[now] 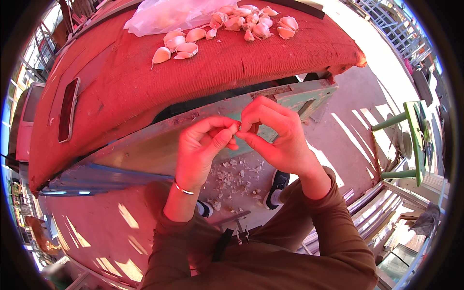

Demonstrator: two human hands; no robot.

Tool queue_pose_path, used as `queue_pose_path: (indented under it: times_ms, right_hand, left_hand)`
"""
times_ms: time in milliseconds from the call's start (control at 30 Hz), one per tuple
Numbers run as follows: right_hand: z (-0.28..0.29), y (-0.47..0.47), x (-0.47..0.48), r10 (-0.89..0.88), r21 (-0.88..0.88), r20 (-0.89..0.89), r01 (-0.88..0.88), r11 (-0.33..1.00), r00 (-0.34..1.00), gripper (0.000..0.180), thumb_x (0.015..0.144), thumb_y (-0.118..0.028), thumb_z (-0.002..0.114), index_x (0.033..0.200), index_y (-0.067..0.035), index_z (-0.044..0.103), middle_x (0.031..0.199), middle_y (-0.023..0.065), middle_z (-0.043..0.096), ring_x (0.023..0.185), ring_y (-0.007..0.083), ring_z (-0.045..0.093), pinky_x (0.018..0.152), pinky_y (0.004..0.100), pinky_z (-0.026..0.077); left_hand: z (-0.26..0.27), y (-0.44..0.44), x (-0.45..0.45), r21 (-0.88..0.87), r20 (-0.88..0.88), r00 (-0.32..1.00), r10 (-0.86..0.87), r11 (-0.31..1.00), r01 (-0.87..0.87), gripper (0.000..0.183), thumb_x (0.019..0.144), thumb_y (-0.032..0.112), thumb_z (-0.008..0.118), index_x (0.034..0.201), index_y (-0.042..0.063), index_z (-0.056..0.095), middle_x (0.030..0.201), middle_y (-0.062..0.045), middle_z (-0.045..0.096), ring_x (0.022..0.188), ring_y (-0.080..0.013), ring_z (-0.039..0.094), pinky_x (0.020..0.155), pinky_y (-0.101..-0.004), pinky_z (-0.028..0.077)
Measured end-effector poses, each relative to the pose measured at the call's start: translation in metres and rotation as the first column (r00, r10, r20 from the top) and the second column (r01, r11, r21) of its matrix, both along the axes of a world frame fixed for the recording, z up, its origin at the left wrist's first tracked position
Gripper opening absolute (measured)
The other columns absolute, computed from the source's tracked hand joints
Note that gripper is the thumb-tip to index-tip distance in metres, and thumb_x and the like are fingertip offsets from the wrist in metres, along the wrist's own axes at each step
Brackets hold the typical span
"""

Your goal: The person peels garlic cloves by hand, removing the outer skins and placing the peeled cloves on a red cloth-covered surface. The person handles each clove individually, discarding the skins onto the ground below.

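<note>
My left hand [203, 143], with a metal bangle [183, 188] at its wrist, pinches a small garlic clove [237, 125] between thumb and forefinger. Thumb and index fingertip of my right hand [278, 127] meet on the same clove from the other side. Fingers hide most of it, so how much skin it has cannot be told. Beyond both hands, on the cloth-covered tabletop [119, 98], lie several loose unpeeled garlic cloves [186, 50]. Farther back is a pile of cloves and clustered pieces [250, 21] beside a thin translucent plastic bag [163, 16].
A smartphone [69, 110] lies at the table's left. Papery garlic skins [239, 177] litter the floor between my shoes [277, 188]. A worn wooden panel [152, 148] runs below the tabletop edge. At the right are a green stool [415, 145] on its side and long metal profiles [369, 217].
</note>
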State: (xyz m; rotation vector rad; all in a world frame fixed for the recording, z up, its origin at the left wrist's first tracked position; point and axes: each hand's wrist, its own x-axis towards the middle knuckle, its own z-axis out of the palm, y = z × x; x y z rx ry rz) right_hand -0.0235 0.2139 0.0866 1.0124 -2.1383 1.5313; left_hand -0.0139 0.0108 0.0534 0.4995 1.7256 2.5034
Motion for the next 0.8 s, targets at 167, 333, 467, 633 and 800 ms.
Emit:
queue_pose_path:
  times_ms: [167,333,467,633,800]
  right_hand:
    - [-0.004,-0.001,-0.001,0.030,-0.076,0.059,-0.025,0.997,0.998,0.019,0.082,0.008,0.078,0.094,0.000,0.065,0.093,0.0079,0.063,0.081,0.0175,0.065,0.069,0.0304,0.051]
    - [0.003,0.000,0.001,-0.015,-0.078,0.032,0.018,0.997,0.999,0.015,0.084,0.007,0.077,0.093,0.000,0.067,0.092,0.0078,0.064,0.077,0.0171,0.064,0.069,0.0302,0.051]
    - [0.005,0.006,0.001,-0.010,-0.026,0.030,0.010,1.000,1.000,0.014,0.083,0.007,0.077,0.093,0.000,0.069,0.089,0.0075,0.063,0.076,0.0173,0.064,0.068,0.0303,0.050]
    - [0.003,0.014,-0.002,0.077,0.032,0.035,-0.078,0.996,0.996,0.015,0.082,0.008,0.072,0.093,0.000,0.066,0.087,0.0072,0.063,0.074,0.0178,0.063,0.066,0.0299,0.050]
    - [0.006,0.012,0.002,0.093,0.056,0.090,-0.099,0.994,0.992,0.015,0.080,0.008,0.068,0.090,-0.001,0.063,0.085,0.0061,0.062,0.070,0.0175,0.060,0.064,0.0291,0.049]
  left_hand:
    - [0.000,-0.002,-0.001,-0.036,-0.028,1.000,-0.008,0.999,0.007,0.019,0.102,0.010,0.068,0.117,-0.001,0.071,0.105,-0.006,0.072,0.086,-0.0111,0.067,0.077,-0.0275,0.059]
    - [-0.001,0.000,0.000,-0.030,-0.034,0.999,0.007,1.000,-0.008,0.018,0.102,0.009,0.068,0.116,-0.002,0.072,0.103,-0.005,0.070,0.085,-0.0117,0.067,0.076,-0.0276,0.059]
    - [0.001,0.000,0.000,-0.110,-0.114,0.993,-0.002,0.994,-0.010,0.015,0.101,0.007,0.068,0.112,-0.004,0.071,0.103,-0.007,0.069,0.084,-0.0134,0.067,0.075,-0.0289,0.059]
    - [0.005,0.000,0.002,-0.177,-0.140,0.989,-0.047,0.984,0.022,0.012,0.101,0.005,0.068,0.107,-0.005,0.071,0.102,-0.008,0.067,0.083,-0.0137,0.066,0.073,-0.0294,0.059]
    - [0.002,0.004,0.004,-0.101,-0.084,0.996,-0.038,0.994,0.030,0.016,0.102,0.008,0.068,0.112,-0.005,0.071,0.104,-0.008,0.069,0.085,-0.0125,0.067,0.074,-0.0296,0.059]
